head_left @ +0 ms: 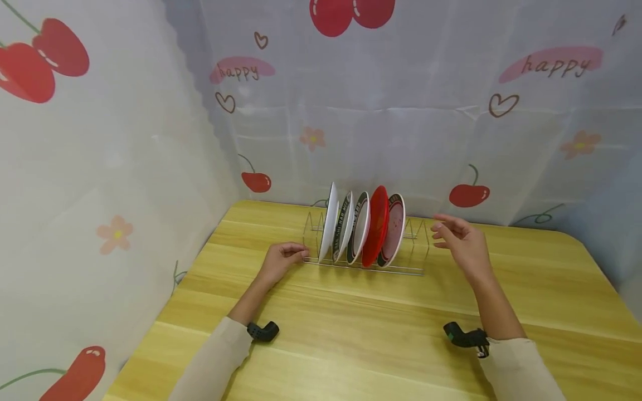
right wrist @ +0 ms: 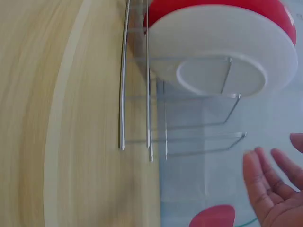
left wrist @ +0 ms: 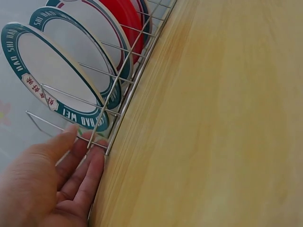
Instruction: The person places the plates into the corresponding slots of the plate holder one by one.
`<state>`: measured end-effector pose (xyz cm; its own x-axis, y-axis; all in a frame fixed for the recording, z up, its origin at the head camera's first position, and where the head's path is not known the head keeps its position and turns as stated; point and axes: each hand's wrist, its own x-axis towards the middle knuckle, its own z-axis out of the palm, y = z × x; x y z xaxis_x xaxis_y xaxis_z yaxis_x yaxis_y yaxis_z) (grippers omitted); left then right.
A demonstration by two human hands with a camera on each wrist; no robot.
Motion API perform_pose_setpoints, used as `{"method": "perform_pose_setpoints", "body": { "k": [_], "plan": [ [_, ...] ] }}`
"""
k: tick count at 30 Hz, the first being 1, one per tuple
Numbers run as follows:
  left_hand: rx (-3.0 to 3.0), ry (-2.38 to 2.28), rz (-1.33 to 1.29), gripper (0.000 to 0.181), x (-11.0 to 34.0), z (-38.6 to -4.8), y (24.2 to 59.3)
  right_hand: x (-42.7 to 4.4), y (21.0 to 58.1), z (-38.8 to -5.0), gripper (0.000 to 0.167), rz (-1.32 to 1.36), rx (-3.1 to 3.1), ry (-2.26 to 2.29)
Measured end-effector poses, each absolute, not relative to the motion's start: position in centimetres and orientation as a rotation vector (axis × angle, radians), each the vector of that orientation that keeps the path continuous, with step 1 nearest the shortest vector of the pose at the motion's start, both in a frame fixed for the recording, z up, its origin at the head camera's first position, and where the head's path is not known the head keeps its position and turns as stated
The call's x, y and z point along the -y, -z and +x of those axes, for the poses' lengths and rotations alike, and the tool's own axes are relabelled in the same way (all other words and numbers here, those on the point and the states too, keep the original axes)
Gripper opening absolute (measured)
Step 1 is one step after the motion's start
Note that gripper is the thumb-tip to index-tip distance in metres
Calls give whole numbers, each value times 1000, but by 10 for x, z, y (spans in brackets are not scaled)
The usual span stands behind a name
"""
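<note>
A metal wire dish rack (head_left: 401, 271) stands on the table, holding several plates upright in a row. A red plate (head_left: 375, 228) is second from the right, and a white-backed plate (right wrist: 165, 42) stands at the right end. In the left wrist view, a teal-rimmed plate (left wrist: 52, 71) with lettering is nearest the hand. My left hand (head_left: 282, 262) grips the rack's left front corner between thumb and fingers. Off the rack's right end, my right hand (head_left: 466, 245) hovers with fingers loosely extended, touching nothing.
The wood-grain table (head_left: 326, 334) reaches toward me in front of the rack. Behind it hangs a white curtain (head_left: 381, 139) printed with cherries and hearts, and another printed sheet (head_left: 125, 167) covers the left side.
</note>
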<state>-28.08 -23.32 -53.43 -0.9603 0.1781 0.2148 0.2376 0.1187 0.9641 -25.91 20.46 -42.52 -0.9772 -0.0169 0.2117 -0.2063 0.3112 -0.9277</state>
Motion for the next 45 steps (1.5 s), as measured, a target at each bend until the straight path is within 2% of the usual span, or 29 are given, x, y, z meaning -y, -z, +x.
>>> {"method": "perform_pose_setpoints", "body": {
  "k": [6,10,16,23,32,35,39,42,45],
  "plan": [
    [2190,2084,-337,23,236,-278,527,-217,431,-265,51,340,2774,-1697],
    [2189,2111,-350,22,236,-278,525,-214,438,-266,40,404,2776,-1875],
    [2253,2097,-512,18,234,-280,526,-213,445,-269,34,298,2614,-2000],
    [2332,2078,-741,15,229,-279,525,-213,447,-272,43,200,2488,-2045],
    [2409,2041,-836,11,228,-273,531,-212,454,-267,50,128,2518,-1977],
    [2424,2068,-783,17,233,-273,532,-211,452,-262,47,114,2547,-1771],
    [2308,2117,-607,35,238,-280,525,-205,438,-257,44,125,2474,-1522],
    [2206,2113,-468,46,239,-288,518,-199,422,-252,49,202,2469,-1515],
    [2193,2138,-442,54,236,-298,515,-192,411,-248,58,302,2582,-1556]
  ]
}}
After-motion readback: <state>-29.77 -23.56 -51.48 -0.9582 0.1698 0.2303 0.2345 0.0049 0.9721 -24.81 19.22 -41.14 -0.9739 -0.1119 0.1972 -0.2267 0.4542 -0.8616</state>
